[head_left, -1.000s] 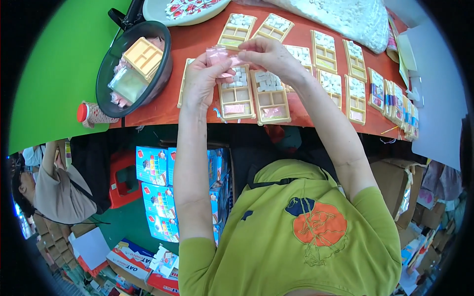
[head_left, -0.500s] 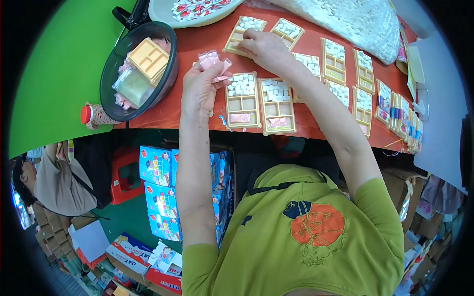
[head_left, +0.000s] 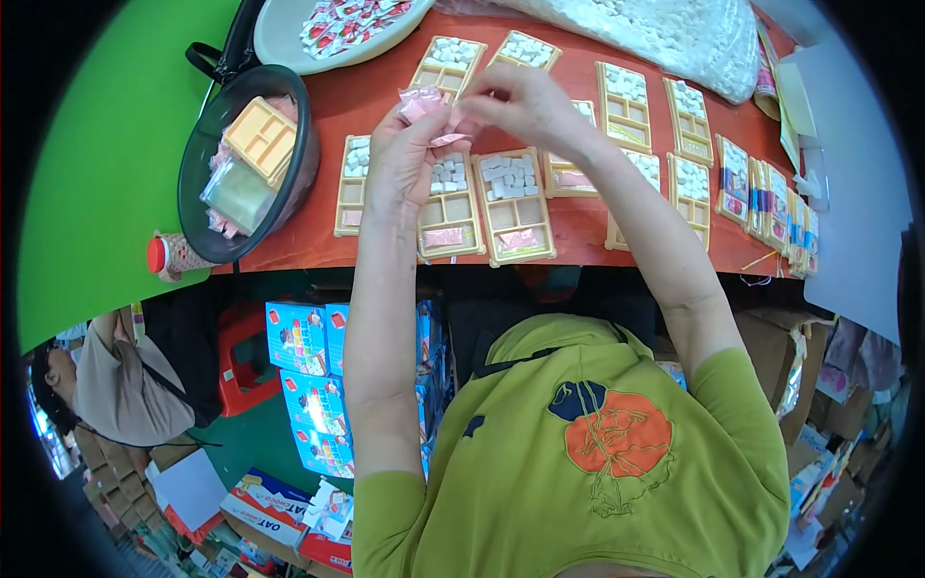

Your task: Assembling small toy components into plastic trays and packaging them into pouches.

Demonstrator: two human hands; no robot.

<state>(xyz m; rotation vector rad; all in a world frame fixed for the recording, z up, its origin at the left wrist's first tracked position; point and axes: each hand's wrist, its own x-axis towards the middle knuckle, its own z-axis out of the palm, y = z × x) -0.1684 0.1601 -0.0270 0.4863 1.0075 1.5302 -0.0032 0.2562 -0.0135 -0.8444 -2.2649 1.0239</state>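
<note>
Two bare hands meet above the table (head_left: 330, 116), over the far ends of the nearest trays. Several pink sachets (head_left: 421, 100) sit in the left hand (head_left: 403, 159), gripped between thumb and curled fingers; bunching them this way probably leaves their edges free for picking one off. The right hand (head_left: 528, 106) comes in from the other side, its fingers bent together and touching or nearly touching the bunch. Whether they pinch a sachet, I cannot tell, since the fingertips blur into the pink.

Just below lie the left front tray (head_left: 448, 210) and the right front tray (head_left: 515, 214), side by side, flat and face up, which seems to leave every compartment reachable from above. Each has white cubes (head_left: 511, 175) at its far end and a pink packet (head_left: 518, 238) at its near end, the small divisions apparently separating the contents.

Left of the hands, the black basin (head_left: 188, 197) bears a beige tray (head_left: 260, 140) on top of more pink packets, likely a supply set within reach. Beyond, the large clear bag (head_left: 665, 39) lies at the table's far side, perhaps to spare the nearer space for trays.
</note>
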